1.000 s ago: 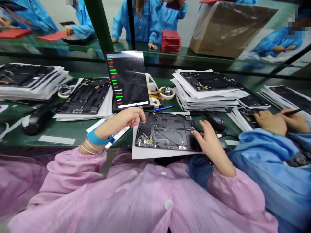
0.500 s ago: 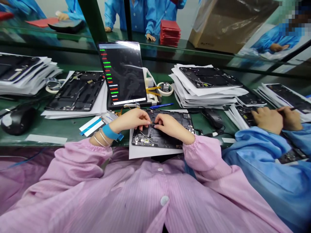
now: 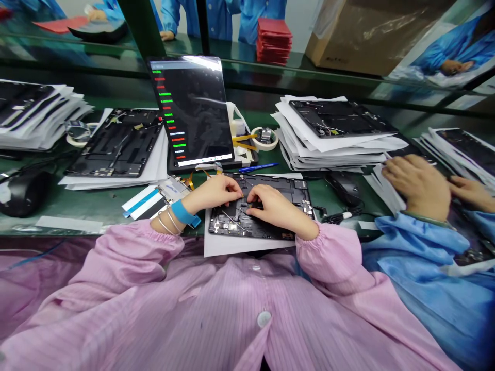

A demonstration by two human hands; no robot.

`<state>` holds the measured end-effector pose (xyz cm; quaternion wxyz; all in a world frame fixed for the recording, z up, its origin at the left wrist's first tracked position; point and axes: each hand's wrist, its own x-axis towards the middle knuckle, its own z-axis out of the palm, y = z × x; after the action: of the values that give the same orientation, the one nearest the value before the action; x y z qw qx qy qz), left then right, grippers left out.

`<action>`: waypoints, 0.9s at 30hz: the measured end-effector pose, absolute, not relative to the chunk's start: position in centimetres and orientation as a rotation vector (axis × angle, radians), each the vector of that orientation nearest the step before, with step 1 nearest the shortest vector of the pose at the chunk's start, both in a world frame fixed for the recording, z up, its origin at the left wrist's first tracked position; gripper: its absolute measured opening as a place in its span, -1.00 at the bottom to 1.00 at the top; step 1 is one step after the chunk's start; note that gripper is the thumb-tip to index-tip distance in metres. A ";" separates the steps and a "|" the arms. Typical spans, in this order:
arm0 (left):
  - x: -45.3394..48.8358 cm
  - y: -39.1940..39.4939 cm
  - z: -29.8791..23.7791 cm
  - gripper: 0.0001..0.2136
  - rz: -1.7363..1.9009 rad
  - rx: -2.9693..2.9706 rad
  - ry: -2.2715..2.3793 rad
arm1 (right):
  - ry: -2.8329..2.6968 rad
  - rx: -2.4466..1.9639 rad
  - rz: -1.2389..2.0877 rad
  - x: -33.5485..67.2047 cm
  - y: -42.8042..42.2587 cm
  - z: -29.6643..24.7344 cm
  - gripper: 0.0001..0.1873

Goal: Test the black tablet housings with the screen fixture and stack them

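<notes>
An opened black tablet chassis lies on a white sheet at the bench's near edge, its cables and boards exposed. My left hand and my right hand rest on the chassis's middle, fingertips pinched close together on a small part that I cannot make out. A blue strap circles my left wrist. Behind the chassis an upright tablet shows a dark screen with green and red bars.
Stacks of chassis between white sheets sit at left, far left and right. A black mouse, tape rolls, a blue pen and a second mouse lie about. A co-worker's hands work at right.
My right hand moved from the chassis's right edge to its middle, meeting my left hand. Both hands have since shifted slightly on the part. The co-worker's hands moved over their stack.
</notes>
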<state>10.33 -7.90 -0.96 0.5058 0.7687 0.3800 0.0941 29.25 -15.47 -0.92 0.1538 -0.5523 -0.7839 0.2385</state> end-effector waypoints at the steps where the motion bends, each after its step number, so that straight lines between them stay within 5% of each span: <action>1: 10.3 -7.9 -1.0 -0.90 0.226 1.856 0.908 | -2.258 -1.590 0.702 29.3 -15.5 -0.8 -0.78; 11: 10.1 -8.1 -1.0 -0.88 0.252 1.795 0.875 | -1.935 -1.494 1.026 29.7 -15.1 -0.4 -0.86; 27: 9.9 -8.2 -0.8 -0.85 0.353 1.799 0.805 | -2.134 -1.552 0.863 29.2 -15.3 -1.0 -0.74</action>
<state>9.90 -8.25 -0.79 0.5393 0.7566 0.3387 0.1483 29.23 -15.34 -1.01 0.1817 -0.5498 -0.7558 0.3057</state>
